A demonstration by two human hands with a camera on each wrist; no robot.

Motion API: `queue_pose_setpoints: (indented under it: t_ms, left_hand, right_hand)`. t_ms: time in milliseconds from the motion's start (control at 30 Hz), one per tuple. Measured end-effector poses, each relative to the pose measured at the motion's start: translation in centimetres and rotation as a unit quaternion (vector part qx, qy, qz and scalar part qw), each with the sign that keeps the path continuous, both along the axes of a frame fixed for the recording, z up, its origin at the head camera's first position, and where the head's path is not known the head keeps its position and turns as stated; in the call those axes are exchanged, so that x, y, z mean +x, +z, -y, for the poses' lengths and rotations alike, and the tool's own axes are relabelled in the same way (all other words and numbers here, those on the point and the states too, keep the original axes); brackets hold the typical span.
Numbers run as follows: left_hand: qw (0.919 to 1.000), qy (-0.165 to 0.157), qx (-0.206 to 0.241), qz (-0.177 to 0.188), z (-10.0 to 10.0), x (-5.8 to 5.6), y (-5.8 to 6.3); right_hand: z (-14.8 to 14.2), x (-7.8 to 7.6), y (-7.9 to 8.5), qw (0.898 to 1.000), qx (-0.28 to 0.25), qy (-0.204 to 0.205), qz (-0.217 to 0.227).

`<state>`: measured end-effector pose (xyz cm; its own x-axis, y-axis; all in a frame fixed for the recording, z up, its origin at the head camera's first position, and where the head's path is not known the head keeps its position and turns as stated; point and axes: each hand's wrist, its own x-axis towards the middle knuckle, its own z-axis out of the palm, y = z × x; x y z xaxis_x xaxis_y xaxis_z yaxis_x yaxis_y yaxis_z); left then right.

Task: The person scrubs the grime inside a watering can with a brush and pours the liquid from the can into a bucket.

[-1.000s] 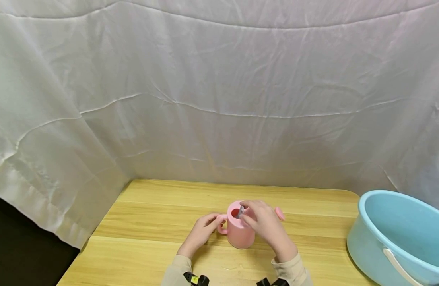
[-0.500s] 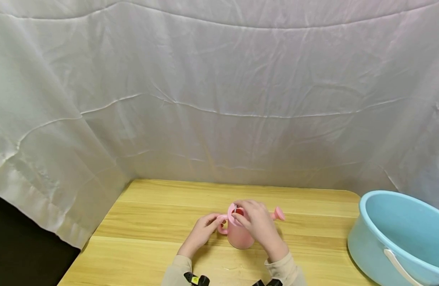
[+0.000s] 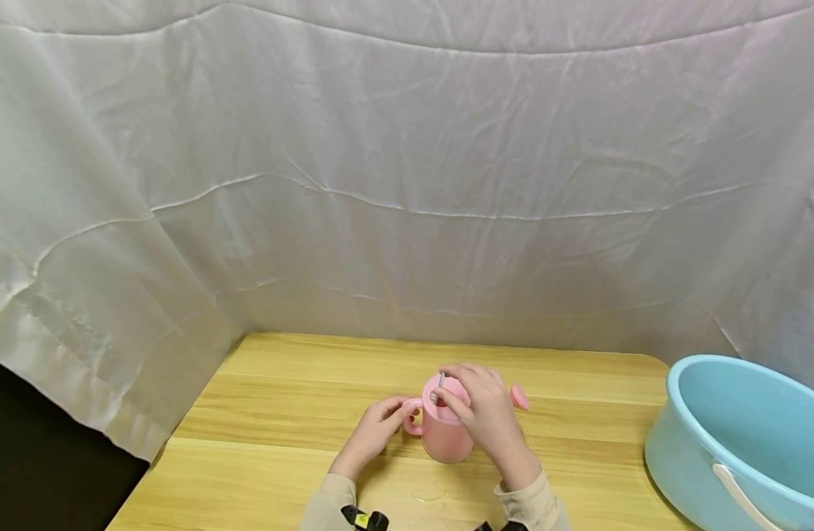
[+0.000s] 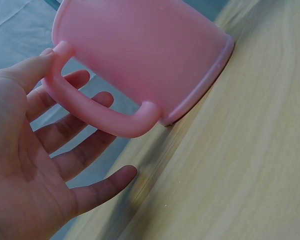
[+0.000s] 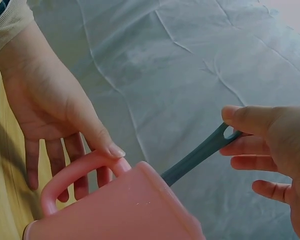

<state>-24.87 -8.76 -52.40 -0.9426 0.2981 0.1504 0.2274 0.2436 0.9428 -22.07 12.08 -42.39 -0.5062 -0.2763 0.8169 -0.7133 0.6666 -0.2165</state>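
Note:
A pink watering can (image 3: 447, 441) stands upright on the wooden table, its handle (image 4: 97, 111) toward the left and its sprinkler head (image 3: 519, 397) toward the right. My left hand (image 3: 374, 429) pinches the top of that handle between thumb and forefinger, while the other fingers spread loosely behind and below it. Above the can, my right hand (image 3: 484, 410) pinches the end of a slim grey handle (image 5: 197, 152) with a hanging hole. This handle slants down into the can's top opening; its lower end is hidden inside, so the kind of utensil cannot be told.
A large light-blue bucket (image 3: 675, 435) with a white carrying handle (image 3: 739, 490) stands at the table's right side. Grey-white cloth (image 3: 407, 258) hangs behind the table and along its left. A small wet-looking patch (image 3: 430, 498) lies on the table (image 3: 281, 413) in front of the can.
My right hand has shifted left with the grey-handled utensil, then slightly back right, and the handle's slant has changed. The left hand and the watering can have stayed in place.

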Motion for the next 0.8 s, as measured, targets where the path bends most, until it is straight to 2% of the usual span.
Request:
queue_pose_setpoints:
  t_ms: [100, 300, 500, 600, 667, 800]
  left_hand:
    - [1.0000, 0.003, 0.003, 0.003, 0.0, 0.0, 0.0]
    - [0.9999, 0.008, 0.002, 0.005, -0.2, 0.3, 0.3]
    - [1.0000, 0.003, 0.008, 0.003, -0.3, 1.6, 2.5]
    - [0.9999, 0.003, 0.008, -0.007, -0.3, 1.8, 2.8]
    - [0.9999, 0.005, 0.005, -0.010, -0.4, 1.6, 2.5]
    - [1.0000, 0.006, 0.004, 0.000, -0.3, 0.7, 1.0]
  right_hand:
    - [0.0, -0.1, -0.2, 1.000, 0.002, -0.004, 0.022]
    - [0.2, -0.4, -1.1, 0.994, 0.023, -0.030, 0.099]
    - [0.4, -0.6, -1.7, 0.990, 0.013, -0.044, 0.136]
    - [0.6, -0.7, -1.7, 0.989, -0.004, -0.045, 0.139]
    - [0.6, -0.7, -1.7, 0.989, -0.014, -0.046, 0.137]
    - [0.8, -0.9, -1.9, 0.990, -0.018, -0.059, 0.126]
